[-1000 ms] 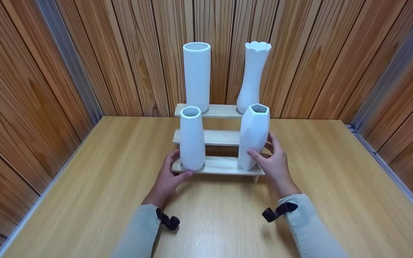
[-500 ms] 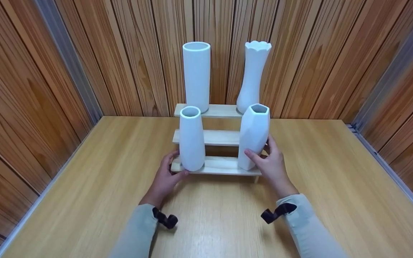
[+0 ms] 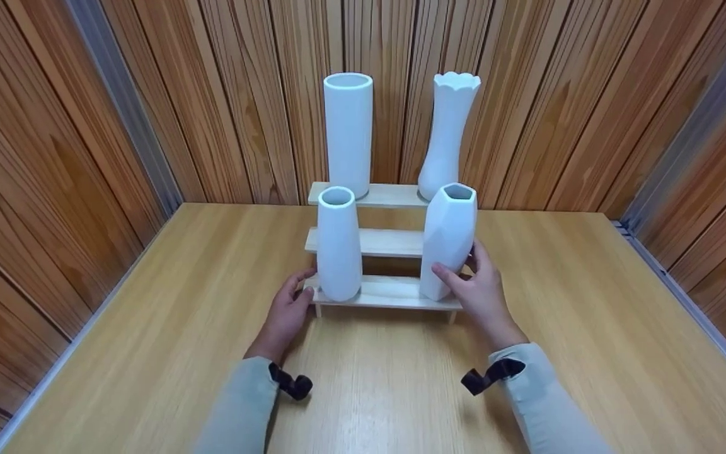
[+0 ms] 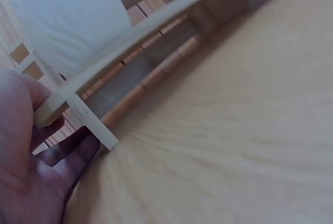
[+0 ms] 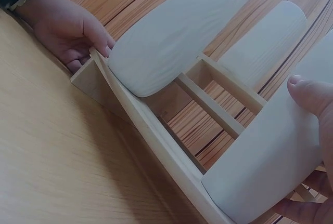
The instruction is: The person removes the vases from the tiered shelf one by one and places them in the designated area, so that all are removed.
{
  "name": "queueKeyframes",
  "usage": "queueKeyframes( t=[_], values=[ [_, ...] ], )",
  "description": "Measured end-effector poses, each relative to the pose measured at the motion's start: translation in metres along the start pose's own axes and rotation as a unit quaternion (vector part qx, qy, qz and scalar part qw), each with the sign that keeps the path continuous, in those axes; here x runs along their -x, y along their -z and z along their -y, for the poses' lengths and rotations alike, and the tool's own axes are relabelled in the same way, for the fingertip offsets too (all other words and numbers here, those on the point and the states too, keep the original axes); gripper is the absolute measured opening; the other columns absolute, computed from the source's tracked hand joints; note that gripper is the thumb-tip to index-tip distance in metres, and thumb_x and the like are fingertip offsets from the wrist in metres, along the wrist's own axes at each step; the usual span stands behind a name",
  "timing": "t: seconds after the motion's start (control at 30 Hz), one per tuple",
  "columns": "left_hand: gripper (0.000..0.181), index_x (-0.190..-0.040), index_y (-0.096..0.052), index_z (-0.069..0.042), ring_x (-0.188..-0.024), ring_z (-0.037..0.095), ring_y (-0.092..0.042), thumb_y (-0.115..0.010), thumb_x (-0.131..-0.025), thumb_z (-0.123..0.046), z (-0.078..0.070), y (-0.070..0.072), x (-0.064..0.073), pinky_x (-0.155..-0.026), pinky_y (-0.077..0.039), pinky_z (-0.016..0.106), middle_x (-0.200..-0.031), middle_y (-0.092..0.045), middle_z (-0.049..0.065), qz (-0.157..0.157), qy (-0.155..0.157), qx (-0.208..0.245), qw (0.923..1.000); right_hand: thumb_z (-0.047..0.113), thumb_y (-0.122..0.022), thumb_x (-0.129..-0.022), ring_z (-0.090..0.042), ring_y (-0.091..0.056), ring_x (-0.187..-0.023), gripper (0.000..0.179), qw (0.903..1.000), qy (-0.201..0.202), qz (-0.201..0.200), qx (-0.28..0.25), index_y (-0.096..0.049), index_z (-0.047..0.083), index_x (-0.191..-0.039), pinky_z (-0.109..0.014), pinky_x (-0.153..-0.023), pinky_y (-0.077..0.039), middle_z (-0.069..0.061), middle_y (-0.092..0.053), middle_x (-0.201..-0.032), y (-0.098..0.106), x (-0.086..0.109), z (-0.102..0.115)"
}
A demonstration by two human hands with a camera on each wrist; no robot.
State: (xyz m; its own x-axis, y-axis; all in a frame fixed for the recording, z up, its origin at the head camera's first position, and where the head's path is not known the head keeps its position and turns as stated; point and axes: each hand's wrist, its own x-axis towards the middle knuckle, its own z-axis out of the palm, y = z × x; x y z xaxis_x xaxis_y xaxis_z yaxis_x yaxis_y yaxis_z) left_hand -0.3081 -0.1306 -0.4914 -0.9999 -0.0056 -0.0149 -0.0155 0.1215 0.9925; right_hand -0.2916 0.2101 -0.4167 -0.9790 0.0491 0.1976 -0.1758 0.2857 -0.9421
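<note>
A three-step wooden stand (image 3: 391, 290) carries white vases. On its lowest step, a smooth tapered vase (image 3: 339, 252) stands at the left and a faceted vase (image 3: 446, 233) at the right. My left hand (image 3: 286, 310) grips the left end of that step. In the left wrist view, its thumb is over the board and its fingers (image 4: 73, 161) reach underneath, beside the short leg (image 4: 94, 122). The right hand (image 3: 479, 290) holds the lower part of the faceted vase, thumb (image 5: 304, 91) on the front and fingers round the far side.
On the top step stand a straight cylindrical vase (image 3: 348, 139) at the left and a vase with a scalloped rim (image 3: 448, 139) at the right. Wood-panelled walls (image 3: 249, 94) enclose the table (image 3: 212, 252) at the back and sides.
My left thumb has slid left from the step's front edge, under the tapered vase, to the end of the board. The right hand keeps its hold on the faceted vase.
</note>
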Motion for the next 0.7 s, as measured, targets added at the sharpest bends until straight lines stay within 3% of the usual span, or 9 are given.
queueKeyframes(
  t=[0.2, 0.57, 0.7],
  values=[
    [0.040, -0.147, -0.050, -0.019, -0.151, 0.023, -0.024, -0.048, -0.107, -0.021, 0.0010, 0.0000, 0.0007, -0.120, -0.024, 0.051, -0.159, -0.037, -0.001, -0.006, -0.009, -0.012, 0.9999, 0.053, -0.080, -0.081, -0.031, -0.039, -0.143, 0.102, 1.0000, -0.005, 0.001, -0.003, -0.022, 0.022, -0.160, -0.057, -0.111, -0.038, -0.007, -0.040, -0.155, -0.0007, 0.0000, 0.0007],
    [0.038, -0.144, -0.052, -0.023, -0.148, 0.023, -0.030, -0.048, -0.106, -0.024, 0.0021, -0.0002, 0.0008, -0.119, -0.028, 0.049, -0.157, -0.039, -0.002, -0.013, 0.005, -0.025, 0.9996, 0.049, -0.082, -0.080, -0.030, -0.041, -0.142, 0.100, 0.9998, -0.019, -0.005, -0.010, -0.026, 0.022, -0.159, -0.056, -0.112, -0.037, -0.007, -0.041, -0.154, 0.0003, 0.0019, 0.0065],
    [0.040, -0.146, -0.051, -0.020, -0.150, 0.026, -0.027, -0.048, -0.106, -0.022, 0.0020, -0.0007, 0.0009, -0.119, -0.028, 0.049, -0.158, -0.038, 0.001, -0.012, -0.008, -0.022, 0.9997, 0.044, -0.084, -0.081, -0.032, -0.044, -0.139, 0.098, 0.9999, 0.000, -0.008, -0.010, -0.029, 0.019, -0.157, -0.057, -0.112, -0.038, -0.009, -0.043, -0.151, 0.0022, 0.0010, 0.0069]
  ],
)
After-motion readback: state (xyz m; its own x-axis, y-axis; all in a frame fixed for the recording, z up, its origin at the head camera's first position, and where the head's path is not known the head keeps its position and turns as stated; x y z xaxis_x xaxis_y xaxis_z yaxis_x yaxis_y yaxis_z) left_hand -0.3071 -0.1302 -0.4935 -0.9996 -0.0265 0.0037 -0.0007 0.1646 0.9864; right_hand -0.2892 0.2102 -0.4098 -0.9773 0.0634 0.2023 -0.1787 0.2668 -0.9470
